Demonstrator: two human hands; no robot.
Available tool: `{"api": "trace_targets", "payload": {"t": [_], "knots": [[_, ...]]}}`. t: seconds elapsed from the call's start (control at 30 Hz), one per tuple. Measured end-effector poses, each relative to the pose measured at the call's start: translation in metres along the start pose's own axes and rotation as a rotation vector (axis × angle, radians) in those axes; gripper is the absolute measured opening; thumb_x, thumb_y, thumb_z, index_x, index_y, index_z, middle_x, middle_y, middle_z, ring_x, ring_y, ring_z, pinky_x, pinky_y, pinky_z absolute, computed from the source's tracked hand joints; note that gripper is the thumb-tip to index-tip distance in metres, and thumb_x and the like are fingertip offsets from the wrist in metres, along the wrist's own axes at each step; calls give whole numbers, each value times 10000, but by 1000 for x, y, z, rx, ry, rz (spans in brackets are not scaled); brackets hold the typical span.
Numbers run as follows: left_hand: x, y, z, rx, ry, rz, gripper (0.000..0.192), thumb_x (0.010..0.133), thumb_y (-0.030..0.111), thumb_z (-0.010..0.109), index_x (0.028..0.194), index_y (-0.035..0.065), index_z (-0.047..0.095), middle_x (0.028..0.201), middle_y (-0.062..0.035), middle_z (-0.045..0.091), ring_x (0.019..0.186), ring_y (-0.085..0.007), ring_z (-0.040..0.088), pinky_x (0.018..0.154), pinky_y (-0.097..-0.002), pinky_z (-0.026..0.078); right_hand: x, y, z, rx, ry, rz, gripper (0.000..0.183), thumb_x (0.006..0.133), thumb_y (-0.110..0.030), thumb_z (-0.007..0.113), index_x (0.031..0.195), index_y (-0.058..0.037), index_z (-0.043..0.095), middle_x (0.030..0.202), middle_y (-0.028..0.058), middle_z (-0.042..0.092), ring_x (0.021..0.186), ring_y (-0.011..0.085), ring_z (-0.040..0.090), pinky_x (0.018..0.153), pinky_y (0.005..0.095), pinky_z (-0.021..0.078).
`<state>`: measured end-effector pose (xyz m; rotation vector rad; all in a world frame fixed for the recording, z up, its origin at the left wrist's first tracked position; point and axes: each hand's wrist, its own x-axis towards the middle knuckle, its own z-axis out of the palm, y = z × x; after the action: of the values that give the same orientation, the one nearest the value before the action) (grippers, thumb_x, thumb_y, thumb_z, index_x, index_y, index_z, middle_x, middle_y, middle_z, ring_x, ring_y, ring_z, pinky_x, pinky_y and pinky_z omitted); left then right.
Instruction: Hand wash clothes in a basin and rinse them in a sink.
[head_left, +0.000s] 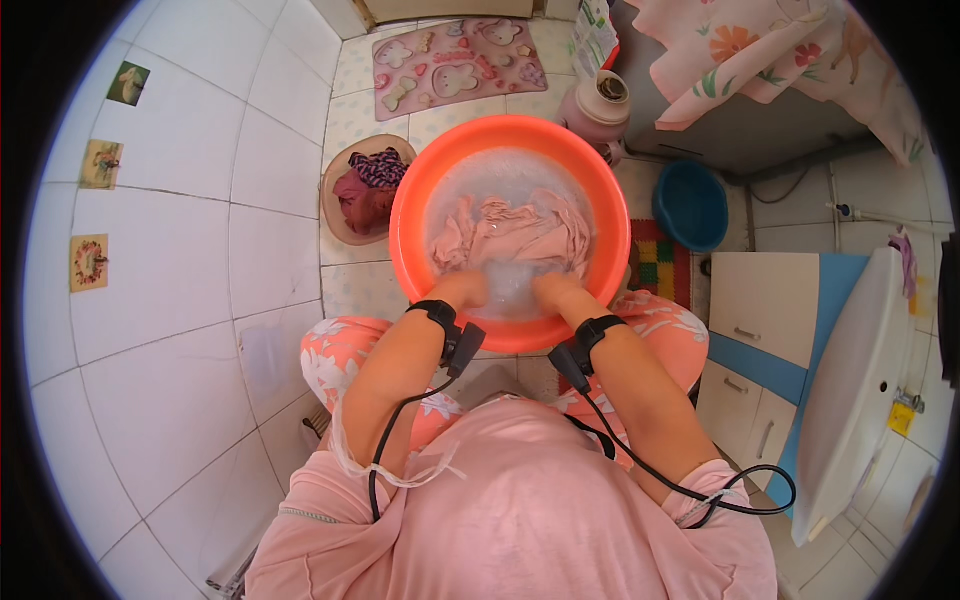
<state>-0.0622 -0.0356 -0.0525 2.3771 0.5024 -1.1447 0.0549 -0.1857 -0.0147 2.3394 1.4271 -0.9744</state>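
Observation:
A round orange plastic basin (508, 129) stands between my knees, holding cloudy, soapy water (517, 169). A wet pink cloth garment (517, 232) lies bunched across its middle, partly under the surface. My left hand (465, 289) dips into the water at the garment's near left edge. On the other side, my right hand (553, 290) is sunk in the water by its near right edge. The murky water hides the fingers of both hands, so whether they grip the fabric cannot be seen. Each wrist wears a black strap with a cabled device.
Beyond the basin's left rim sits a beige tub (328, 202) with dark red and patterned clothes (367, 191). A pink thermos-like vessel (596, 109) stands behind right, near a blue basin (690, 206). A white sink (855, 390) and cabinet (765, 300) flank my right; tiled wall (165, 262) rises left.

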Motion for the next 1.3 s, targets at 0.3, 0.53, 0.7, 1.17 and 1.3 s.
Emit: {"api": "trace_targets", "payload": {"t": [0.3,0.53,0.7,1.17,1.3], "knots": [[-65,13,-52,214,539,37,323,742,263,560,990,66,625,996,-179,605,943,-311,575,779,-407,464,-33,20,-55,232,321,-90,367,728,-75,573,1085,-43,494,912,183,606,848,378,574,718,422,469],[-128,41,-177,-155,560,363,221,763,230,578,879,53,641,862,-163,619,800,-290,588,720,-363,455,-91,24,-175,515,587,-133,183,740,-139,578,808,27,612,830,247,581,829,387,568,722,432,456],[-211,66,-255,-63,752,522,227,788,241,600,865,33,646,858,-114,648,787,-225,600,712,-316,452,-147,15,-266,548,816,-264,148,760,-140,610,789,5,603,573,30,490,555,89,443,492,297,388],[-380,133,-346,-366,1108,663,202,842,178,578,956,24,644,885,-56,632,782,-129,567,696,-263,444,-281,-17,-399,784,1107,-658,152,838,-70,554,889,51,631,805,83,625,734,154,577,647,264,470],[-332,115,-330,-455,993,535,173,818,144,573,892,22,669,836,-53,647,752,-127,560,700,-284,438,-225,-9,-365,933,1032,-545,120,821,-65,569,863,20,643,783,21,614,720,93,544,641,210,428]]}}
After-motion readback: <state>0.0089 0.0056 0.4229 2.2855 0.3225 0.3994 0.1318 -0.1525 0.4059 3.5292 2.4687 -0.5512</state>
